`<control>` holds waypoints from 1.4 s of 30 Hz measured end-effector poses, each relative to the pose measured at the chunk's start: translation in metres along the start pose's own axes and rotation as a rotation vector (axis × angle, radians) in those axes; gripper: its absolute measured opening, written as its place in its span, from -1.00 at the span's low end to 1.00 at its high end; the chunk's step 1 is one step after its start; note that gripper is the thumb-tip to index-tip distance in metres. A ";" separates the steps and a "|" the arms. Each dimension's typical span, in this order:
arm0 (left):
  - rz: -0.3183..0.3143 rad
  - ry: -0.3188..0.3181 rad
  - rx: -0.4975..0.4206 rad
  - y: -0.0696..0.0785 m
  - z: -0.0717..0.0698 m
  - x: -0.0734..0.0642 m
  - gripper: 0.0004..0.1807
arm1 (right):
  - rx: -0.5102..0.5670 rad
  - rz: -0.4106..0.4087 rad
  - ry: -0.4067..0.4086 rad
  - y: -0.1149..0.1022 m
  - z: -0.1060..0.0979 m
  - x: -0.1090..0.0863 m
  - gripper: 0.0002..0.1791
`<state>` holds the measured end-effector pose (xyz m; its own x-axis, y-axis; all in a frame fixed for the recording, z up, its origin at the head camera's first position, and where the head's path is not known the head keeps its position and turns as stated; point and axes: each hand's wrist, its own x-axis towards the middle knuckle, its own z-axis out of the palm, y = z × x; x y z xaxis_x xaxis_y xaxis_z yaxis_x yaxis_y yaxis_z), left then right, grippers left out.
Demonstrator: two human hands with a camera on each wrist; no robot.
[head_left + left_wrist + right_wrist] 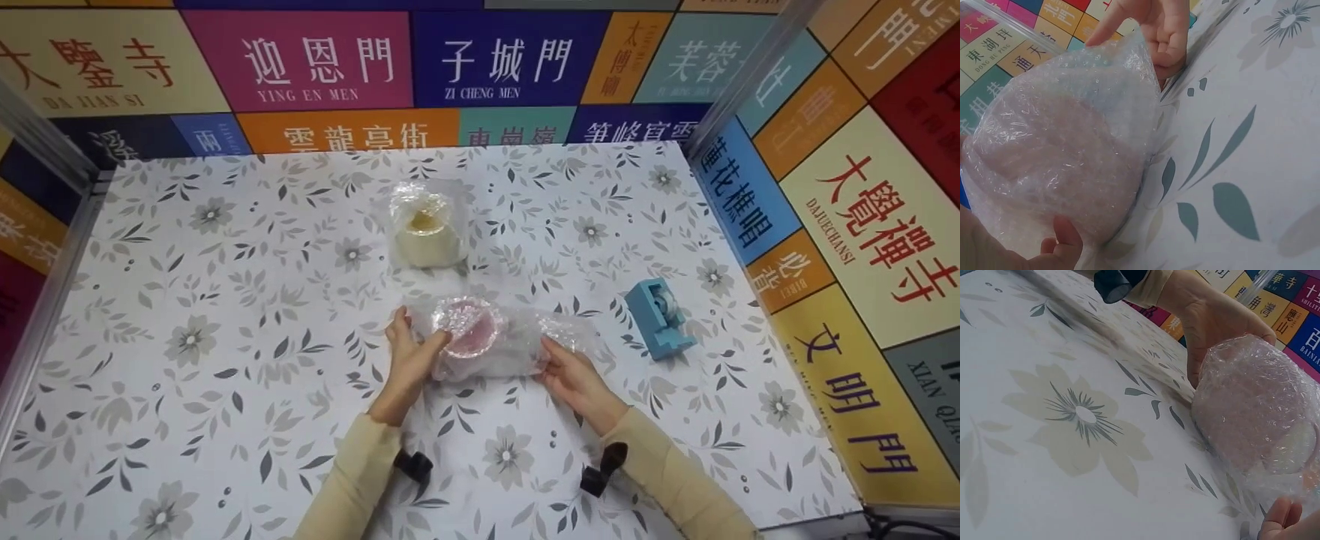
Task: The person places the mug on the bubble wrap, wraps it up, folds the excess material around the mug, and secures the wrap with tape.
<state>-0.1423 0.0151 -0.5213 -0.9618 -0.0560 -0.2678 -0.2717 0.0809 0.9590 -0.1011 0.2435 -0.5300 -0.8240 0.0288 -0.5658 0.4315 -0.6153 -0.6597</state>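
Observation:
A pink cup (474, 343) in bubble wrap lies on the table, its round mouth turned up toward the head view. My left hand (409, 360) holds the cup's left end, thumb over the front and fingers around the far side. At the other end my right hand (576, 377) pinches the loose bubble wrap (559, 330) between thumb and fingers. The left wrist view shows the wrapped cup (1061, 152) close up, with the right hand (1157, 34) at the wrap's far end. In the right wrist view, the left palm (1219, 320) lies against the wrapped cup (1252, 405).
Behind the pink cup stands a pale yellow cup (427, 244), also in bubble wrap. A blue tape dispenser (654, 322) with a roll of tape is to the right of my right hand. Printed panels (322, 64) border the flower-patterned table (262, 420) at the back and sides.

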 end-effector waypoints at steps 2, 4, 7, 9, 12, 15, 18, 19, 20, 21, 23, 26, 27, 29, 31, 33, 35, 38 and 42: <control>-0.003 0.001 0.005 0.000 0.000 0.000 0.02 | -0.009 0.006 -0.004 -0.001 0.003 0.003 -0.80; -0.002 0.000 0.008 0.000 0.001 0.000 0.01 | -0.036 0.006 0.022 -0.002 0.006 0.004 -0.78; 0.000 0.000 0.006 0.001 0.001 -0.001 0.01 | -0.131 -0.018 0.074 -0.004 0.009 0.002 -0.82; 0.008 0.002 0.010 0.001 0.001 -0.001 0.01 | -0.219 -0.045 0.111 -0.006 0.012 0.001 -0.92; 0.018 -0.004 0.021 0.001 0.002 -0.001 0.01 | -0.350 -0.099 0.139 -0.007 0.017 -0.001 -0.86; 0.021 -0.014 0.033 0.001 0.003 0.000 0.01 | -0.428 -0.169 0.144 -0.007 0.022 -0.003 -0.75; 0.026 -0.018 0.042 0.001 0.004 0.000 0.01 | -0.460 -0.227 0.149 -0.006 0.028 -0.005 -0.77; 0.028 -0.019 0.044 0.001 0.004 0.000 0.01 | -0.461 -0.244 0.144 -0.005 0.030 -0.005 -0.77; 0.029 -0.020 0.042 0.001 0.004 0.000 0.00 | -0.464 -0.258 0.141 -0.005 0.032 -0.006 -0.77; 0.033 -0.022 0.040 0.001 0.004 -0.001 0.00 | -0.464 -0.270 0.140 -0.005 0.034 -0.006 -0.76; 0.040 -0.025 0.036 0.001 0.004 -0.001 -0.02 | -0.468 -0.290 0.138 -0.004 0.037 -0.007 -0.76; 0.043 -0.039 0.038 0.002 0.004 0.000 -0.03 | -0.513 -0.318 0.141 -0.004 0.042 -0.007 -0.81; 0.046 -0.042 0.043 0.002 0.004 0.000 -0.03 | -0.536 -0.327 0.145 -0.004 0.043 -0.007 -0.84; 0.048 -0.046 0.055 0.003 0.004 0.000 -0.05 | -0.592 -0.354 0.144 -0.004 0.046 -0.007 -0.89; 0.053 -0.044 0.065 0.003 0.005 0.001 -0.06 | -0.653 -0.382 0.147 -0.002 0.048 -0.007 -0.92; 0.053 -0.044 0.064 0.003 0.005 0.001 -0.07 | -0.722 -0.421 0.137 -0.001 0.050 -0.008 -0.93; 0.052 -0.041 0.058 0.003 0.006 0.001 -0.07 | -0.827 -0.468 0.130 -0.001 0.050 -0.008 -0.91; 0.049 -0.036 0.051 0.003 0.008 0.001 -0.06 | -1.046 -0.590 0.100 -0.003 0.048 -0.009 -0.81; 0.056 -0.029 0.080 0.004 0.010 0.002 -0.06 | -1.334 -0.806 0.084 -0.007 0.042 -0.009 -0.69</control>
<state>-0.1460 0.0255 -0.5193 -0.9757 -0.0209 -0.2181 -0.2185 0.1619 0.9623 -0.1117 0.2141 -0.4996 -0.9872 0.0653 0.1456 -0.0584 0.7009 -0.7108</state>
